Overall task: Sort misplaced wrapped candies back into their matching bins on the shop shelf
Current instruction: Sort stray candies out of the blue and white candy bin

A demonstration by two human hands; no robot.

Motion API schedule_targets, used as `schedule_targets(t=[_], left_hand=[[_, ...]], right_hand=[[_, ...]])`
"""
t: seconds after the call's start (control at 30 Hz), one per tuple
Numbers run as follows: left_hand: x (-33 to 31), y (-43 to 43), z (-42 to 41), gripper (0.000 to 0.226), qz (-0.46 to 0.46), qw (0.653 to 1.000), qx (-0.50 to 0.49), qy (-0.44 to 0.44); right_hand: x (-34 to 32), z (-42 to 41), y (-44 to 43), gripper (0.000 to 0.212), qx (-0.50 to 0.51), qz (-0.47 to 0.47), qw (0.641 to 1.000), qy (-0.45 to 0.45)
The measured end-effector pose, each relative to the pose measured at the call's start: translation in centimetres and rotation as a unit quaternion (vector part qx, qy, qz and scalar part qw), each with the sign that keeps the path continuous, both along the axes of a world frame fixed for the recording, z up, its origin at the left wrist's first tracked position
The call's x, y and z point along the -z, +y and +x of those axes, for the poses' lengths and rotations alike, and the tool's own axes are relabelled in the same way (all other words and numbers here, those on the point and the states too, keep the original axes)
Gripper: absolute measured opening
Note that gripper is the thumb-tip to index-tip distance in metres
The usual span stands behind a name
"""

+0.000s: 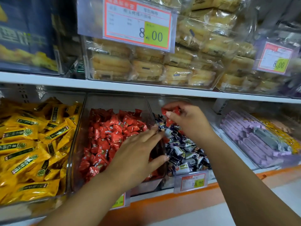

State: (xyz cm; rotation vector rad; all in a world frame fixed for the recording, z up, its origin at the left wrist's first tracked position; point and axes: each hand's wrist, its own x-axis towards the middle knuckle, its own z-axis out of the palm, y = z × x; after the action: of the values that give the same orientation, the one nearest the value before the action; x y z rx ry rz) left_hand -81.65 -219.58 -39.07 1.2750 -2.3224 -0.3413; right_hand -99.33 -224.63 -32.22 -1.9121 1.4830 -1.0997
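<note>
Well, the clearest writing I can read is on the big price card (138, 25) at 12 o'clock: "8.00" on a yellow-green patch inside an orange-red border. The smaller lines above the figure are too blurred to read. A second card (276, 58) at 2 o'clock also shows "8.00". At 5 o'clock a shelf tag (193, 181) ends in ".90", but I cannot be sure of its first digits. Another tag (119, 201) at 6 o'clock is half hidden by the left forearm, with only "90" showing. The yellow packs (32, 144) at 9 o'clock carry green-and-black labels that I cannot make out. The lilac packs (252, 136) at 3 o'clock are smeared behind clear plastic.

The right hand (189, 121) pinches a small bunch of red candies (171, 111) between thumb and curled fingers. They stick out at 10 o'clock from the palm, above the far end of the dark-wrapper bin (154, 101). I cannot count them.

The left hand (138, 149) is spread with straight fingers and holds nothing I can see. It lies over the clear divider (147, 105), with its fingertips pointing to 1 o'clock at the dark candies (184, 149). I cannot tell whether they touch a wrapper. The red-wrapper bin (101, 103) lies at 9 o'clock of the held candies, just across that divider.
</note>
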Motion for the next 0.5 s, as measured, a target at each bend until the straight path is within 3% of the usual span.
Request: schedule_targets(t=[0.17,0.37,0.43,0.5], left_hand=[[-0.1,-0.2,0.2,0.072,-0.015,1.0,-0.002,0.007],[0.3,-0.4,0.6,0.077,-0.029,1.0,-0.007,0.001],[0.2,-0.4,0.9,0.075,-0.018,1.0,-0.003,0.001],[0.0,-0.3,1.0,0.073,-0.013,1.0,0.002,0.0]], right_hand=[[0.3,2.1,-1.0,0.015,-0.046,0.0,0.999,-0.023],[-0.1,2.4,-2.1,0.025,-0.164,0.109,0.973,-0.122],[-0.6,0.5,-2.2,0.02,-0.121,0.113,0.986,-0.017],[-0.5,-1.6,-2.3,0.015,-0.097,0.149,0.976,0.129]])
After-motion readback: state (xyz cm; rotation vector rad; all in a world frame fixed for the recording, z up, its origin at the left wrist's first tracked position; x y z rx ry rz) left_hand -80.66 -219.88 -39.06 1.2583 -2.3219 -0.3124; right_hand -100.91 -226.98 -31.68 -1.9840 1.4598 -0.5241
